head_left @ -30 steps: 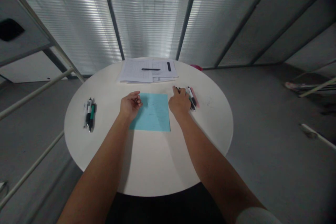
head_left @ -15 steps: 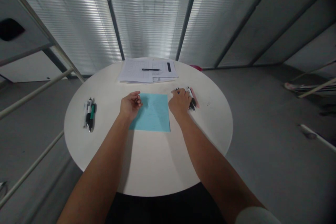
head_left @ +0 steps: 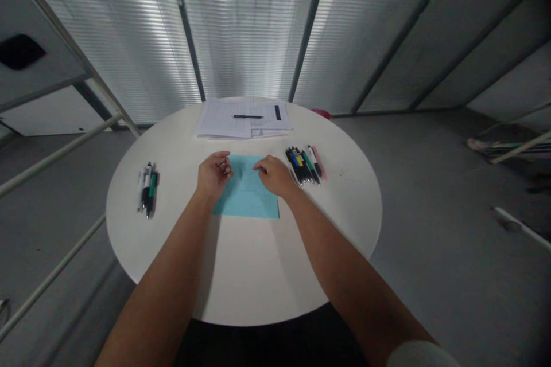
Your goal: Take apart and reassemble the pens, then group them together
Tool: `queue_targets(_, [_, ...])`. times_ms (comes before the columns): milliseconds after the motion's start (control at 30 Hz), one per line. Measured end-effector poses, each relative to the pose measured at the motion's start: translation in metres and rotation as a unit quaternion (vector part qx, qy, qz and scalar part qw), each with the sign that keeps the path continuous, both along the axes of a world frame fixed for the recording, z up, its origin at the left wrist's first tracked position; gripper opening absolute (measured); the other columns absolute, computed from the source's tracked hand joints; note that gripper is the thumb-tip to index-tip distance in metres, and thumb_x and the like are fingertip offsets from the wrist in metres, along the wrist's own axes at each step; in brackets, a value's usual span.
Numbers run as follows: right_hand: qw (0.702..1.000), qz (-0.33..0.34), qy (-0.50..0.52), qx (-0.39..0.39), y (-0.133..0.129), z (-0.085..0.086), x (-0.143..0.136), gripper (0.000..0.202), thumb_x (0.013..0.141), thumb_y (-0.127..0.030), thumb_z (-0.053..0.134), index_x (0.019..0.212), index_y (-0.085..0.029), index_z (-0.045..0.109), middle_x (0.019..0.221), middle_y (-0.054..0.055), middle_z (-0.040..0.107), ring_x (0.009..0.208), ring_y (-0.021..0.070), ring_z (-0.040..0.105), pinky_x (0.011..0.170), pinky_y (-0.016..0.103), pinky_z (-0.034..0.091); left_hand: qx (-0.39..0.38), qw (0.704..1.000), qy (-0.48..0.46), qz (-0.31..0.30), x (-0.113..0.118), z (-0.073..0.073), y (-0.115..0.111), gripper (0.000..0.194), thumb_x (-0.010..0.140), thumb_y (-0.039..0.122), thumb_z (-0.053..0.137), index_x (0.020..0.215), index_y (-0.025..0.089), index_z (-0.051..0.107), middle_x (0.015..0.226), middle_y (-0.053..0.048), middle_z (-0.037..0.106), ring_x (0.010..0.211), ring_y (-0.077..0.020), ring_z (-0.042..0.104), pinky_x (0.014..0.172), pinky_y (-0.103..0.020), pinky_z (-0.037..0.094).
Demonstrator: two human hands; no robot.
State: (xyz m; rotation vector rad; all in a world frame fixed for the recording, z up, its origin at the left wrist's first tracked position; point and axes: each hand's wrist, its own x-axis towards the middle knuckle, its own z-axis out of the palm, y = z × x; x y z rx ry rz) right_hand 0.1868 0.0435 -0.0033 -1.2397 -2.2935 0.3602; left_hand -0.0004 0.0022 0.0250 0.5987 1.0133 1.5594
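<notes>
A light blue sheet [head_left: 245, 200] lies on the round white table [head_left: 253, 275] in front of me. Over its upper left edge is my left hand [head_left: 214, 175], with the index finger reaching out and the other fingers curled in. Whatever those fingers hold, if anything, is too small to make out. My right hand [head_left: 275, 176] hovers at the sheet's upper right, thumb and fingers pinched together. A small dark bit shows at its fingertips, but its kind is unclear. Just right of that hand, several pens [head_left: 303, 165] lie side by side in a row.
Another small group of pens [head_left: 147, 189], one of them green, lies at the table's left. At the far edge sits a stack of printed papers [head_left: 224, 117] with a black pen [head_left: 248, 117] on top. Pale metal rails [head_left: 55, 155] stand left of the table.
My right hand has moved left, from over the row of pens to the blue sheet, uncovering the pens. My left hand has stayed almost where it was.
</notes>
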Motion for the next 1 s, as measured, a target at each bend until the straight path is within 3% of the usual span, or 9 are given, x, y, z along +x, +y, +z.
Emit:
queue_targets(100, [1.000,-0.003,0.007,0.000,0.001,0.000,0.000,0.029,0.084,-0.009,0.050,0.097,-0.021,0.072,0.099,0.005,0.065,0.095,0.0171,0.057,0.090,0.030,0.043,0.033,0.969,0.227,0.095,-0.004,-0.005,-0.001,0.017,0.067,0.022,0.052,0.080,0.018,0.062,0.068,-0.002,0.052,0.059,-0.0147,0.048,0.057,-0.029,0.041])
queue_targets(133, [1.000,-0.005,0.007,-0.001,0.001,0.001,-0.001,0.029,0.084,-0.008,0.050,0.097,-0.021,0.072,0.098,0.005,0.065,0.095,0.0170,0.057,0.090,0.030,0.043,0.038,0.930,0.337,0.144,-0.006,-0.006,-0.003,0.015,0.068,0.021,0.052,0.078,0.018,0.063,0.072,-0.004,0.054,0.067,-0.0177,0.052,0.065,-0.033,0.044])
queue_targets(200, [1.000,-0.009,0.008,-0.007,0.001,0.001,-0.001,0.029,0.083,-0.008,0.050,0.097,-0.022,0.072,0.098,0.005,0.065,0.096,0.0168,0.058,0.090,0.029,0.043,0.030,0.814,0.534,0.225,-0.009,-0.007,-0.007,0.018,0.069,0.019,0.053,0.082,0.019,0.065,0.090,-0.009,0.059,0.095,-0.0260,0.054,0.087,-0.043,0.041])
queue_targets(267, [1.000,-0.011,0.009,-0.010,0.000,0.002,-0.002,0.030,0.083,-0.008,0.050,0.097,-0.021,0.072,0.098,0.005,0.065,0.096,0.0167,0.058,0.090,0.029,0.043,-0.015,0.714,0.638,0.287,-0.010,-0.007,-0.012,0.030,0.069,0.018,0.054,0.096,0.020,0.066,0.115,-0.014,0.055,0.118,-0.0336,0.044,0.099,-0.052,0.031])
queue_targets(400, [1.000,-0.012,0.011,-0.007,-0.001,0.003,-0.002,0.029,0.083,-0.008,0.050,0.097,-0.021,0.073,0.097,0.005,0.065,0.096,0.0168,0.058,0.090,0.029,0.044,-0.128,0.626,0.690,0.341,-0.012,-0.008,-0.018,0.049,0.071,0.023,0.057,0.119,0.013,0.058,0.139,-0.023,0.039,0.130,-0.0389,0.032,0.106,-0.058,0.017])
queue_targets(467, [1.000,-0.011,0.011,-0.007,-0.001,0.003,-0.002,0.029,0.083,-0.008,0.050,0.097,-0.021,0.072,0.098,0.005,0.065,0.096,0.0164,0.058,0.090,0.029,0.044,-0.177,0.615,0.697,0.325,-0.013,-0.011,-0.018,0.046,0.073,0.026,0.055,0.116,0.010,0.059,0.136,-0.026,0.042,0.129,-0.0398,0.034,0.106,-0.059,0.016])
queue_targets(633, [1.000,-0.010,0.008,-0.010,-0.001,0.004,-0.002,0.029,0.083,-0.008,0.050,0.097,-0.021,0.072,0.099,0.005,0.066,0.097,0.0163,0.058,0.091,0.029,0.043,-0.223,0.636,0.699,0.241,-0.016,-0.013,-0.017,0.037,0.074,0.029,0.054,0.105,0.011,0.063,0.119,-0.026,0.055,0.120,-0.0421,0.043,0.100,-0.061,0.023])
queue_targets(867, [1.000,-0.019,0.001,-0.018,-0.002,0.005,-0.003,0.029,0.084,-0.008,0.051,0.098,-0.022,0.072,0.100,0.005,0.065,0.098,0.0162,0.058,0.090,0.029,0.044,-0.226,0.610,0.688,0.321,-0.025,-0.008,-0.022,0.044,0.078,0.034,0.051,0.118,0.016,0.059,0.147,-0.025,0.035,0.138,-0.0406,0.026,0.104,-0.066,0.014])
queue_targets(1000, [1.000,-0.021,-0.005,-0.022,-0.002,0.005,-0.003,0.028,0.084,-0.009,0.051,0.098,-0.021,0.072,0.099,0.005,0.065,0.097,0.0163,0.058,0.091,0.030,0.043,-0.269,0.618,0.682,0.283,-0.033,-0.013,-0.023,0.047,0.075,0.037,0.054,0.113,0.011,0.060,0.141,-0.032,0.040,0.136,-0.0453,0.027,0.102,-0.068,0.017])
